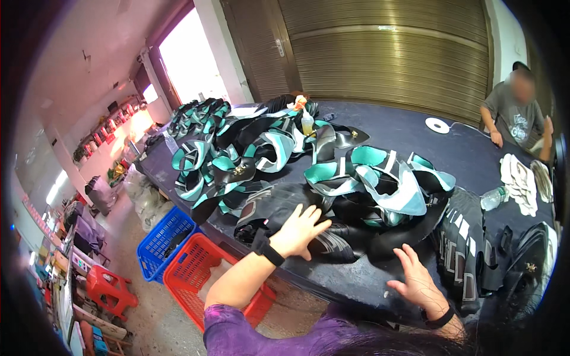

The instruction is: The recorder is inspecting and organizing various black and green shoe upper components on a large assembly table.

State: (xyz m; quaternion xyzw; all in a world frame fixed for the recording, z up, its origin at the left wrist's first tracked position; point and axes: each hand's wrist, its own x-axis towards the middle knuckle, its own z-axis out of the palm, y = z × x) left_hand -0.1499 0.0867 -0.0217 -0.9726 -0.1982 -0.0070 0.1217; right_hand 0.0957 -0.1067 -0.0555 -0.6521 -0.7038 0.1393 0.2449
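Far left on the floor sit a blue basket [163, 240] and a red basket [196, 270], both plastic lattice, right under the counter [409, 139] edge. Left hand [298, 230] lies flat, fingers spread, on a glossy black shoe-upper piece [285, 204] w/ nothing gripped; right hand [417, 277] hovers open & empty over the dark counter top. Risk, imo: the slick teal/white/black strap pile [374, 181] is heaped loose near the edge, so a push could slide pieces off into the baskets.

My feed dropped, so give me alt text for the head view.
The left hand rests open on a dark fabric piece at the near edge of a dark table; the right hand hovers open over the table's edge. Teal, black and white fabric pieces pile behind, with red and blue baskets on the floor.
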